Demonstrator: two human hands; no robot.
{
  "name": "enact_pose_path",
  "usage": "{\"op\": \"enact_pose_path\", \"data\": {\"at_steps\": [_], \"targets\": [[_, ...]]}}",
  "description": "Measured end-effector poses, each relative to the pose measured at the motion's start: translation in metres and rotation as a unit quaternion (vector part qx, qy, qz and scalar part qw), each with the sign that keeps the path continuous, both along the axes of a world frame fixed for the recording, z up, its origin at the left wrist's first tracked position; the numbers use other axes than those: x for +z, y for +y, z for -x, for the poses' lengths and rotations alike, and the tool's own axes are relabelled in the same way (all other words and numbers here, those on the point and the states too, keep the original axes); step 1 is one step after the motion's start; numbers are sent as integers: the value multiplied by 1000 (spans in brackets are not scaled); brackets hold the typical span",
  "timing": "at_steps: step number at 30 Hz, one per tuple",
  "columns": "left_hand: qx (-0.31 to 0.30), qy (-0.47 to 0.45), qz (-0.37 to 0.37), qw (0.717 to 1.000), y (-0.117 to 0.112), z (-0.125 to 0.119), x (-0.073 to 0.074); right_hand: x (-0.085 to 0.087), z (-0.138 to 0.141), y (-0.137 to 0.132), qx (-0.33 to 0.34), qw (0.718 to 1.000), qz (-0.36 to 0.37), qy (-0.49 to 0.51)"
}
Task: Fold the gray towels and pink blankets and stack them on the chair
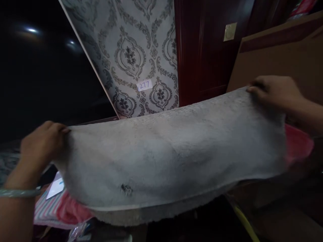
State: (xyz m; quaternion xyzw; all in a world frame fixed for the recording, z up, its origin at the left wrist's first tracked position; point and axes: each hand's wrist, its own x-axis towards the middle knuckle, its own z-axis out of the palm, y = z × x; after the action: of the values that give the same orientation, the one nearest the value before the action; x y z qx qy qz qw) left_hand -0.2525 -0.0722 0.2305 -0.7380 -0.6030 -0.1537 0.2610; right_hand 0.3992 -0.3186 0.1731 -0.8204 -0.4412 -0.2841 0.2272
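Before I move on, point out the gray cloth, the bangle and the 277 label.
Gray cloth [161, 154], head view: middle of its spread face.
Bangle [20, 193], head view: its visible band.
277 label [144, 85], head view: its handwritten number.

Head-worn camera, angled forward and down

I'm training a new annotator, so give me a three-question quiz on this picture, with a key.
1. On which side is the bangle worn? A) left B) right
2. True or false: the grey cloth is bunched up in one hand.
3. Fill in: the label on the patterned wall reads ___.

Key: 1. A. 2. False: the left hand and right hand hold it stretched between them. 3. 277.
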Motion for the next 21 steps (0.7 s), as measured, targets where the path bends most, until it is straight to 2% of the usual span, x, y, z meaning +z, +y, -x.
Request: {"op": "enact_pose_path", "data": {"at_steps": [4, 7, 10, 13, 17, 19, 21], "targets": [[-18, 40, 49, 998, 17, -34, -23, -19, 10, 42, 16, 997, 63, 40], [-28, 57, 85, 994, 36, -42, -37, -37, 3, 62, 35, 993, 95, 59], [-28, 54, 106, 992, 54, -45, -42, -48, -12, 74, 37, 991, 108, 72], [-7, 37, 97, 995, 68, -47, -35, -43, -29, 82, 50, 993, 90, 63], [-12, 23, 81, 996, 91, -61, -22, -25, -41, 109, 34, 993, 85, 70], [-33, 34, 76, 996, 106, -75, -25, -21, -40, 134, 16, 992, 89, 93], [-57, 62, 62, 995, 122, -92, -37, -28, -36, 161, 7, 989, 100, 113]]}}
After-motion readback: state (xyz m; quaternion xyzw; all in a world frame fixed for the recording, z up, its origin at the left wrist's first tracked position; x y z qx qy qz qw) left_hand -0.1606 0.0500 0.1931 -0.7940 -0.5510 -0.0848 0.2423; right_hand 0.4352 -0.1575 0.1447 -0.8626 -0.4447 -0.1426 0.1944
